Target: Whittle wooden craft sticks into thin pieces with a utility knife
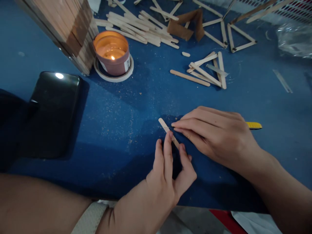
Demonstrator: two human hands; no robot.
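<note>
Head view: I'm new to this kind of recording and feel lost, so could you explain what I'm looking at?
There's no machine here, just a person's two bare hands. One camera, worn on the head, looks forward and down at them. The left hand holds a wooden stick. The right hand grips a yellow-ended tool, mostly hidden, with its thin tip at the stick. On the blue surface lie a dark, flat device, loose sticks and stick triangles; a lit candle stands nearby.
</note>
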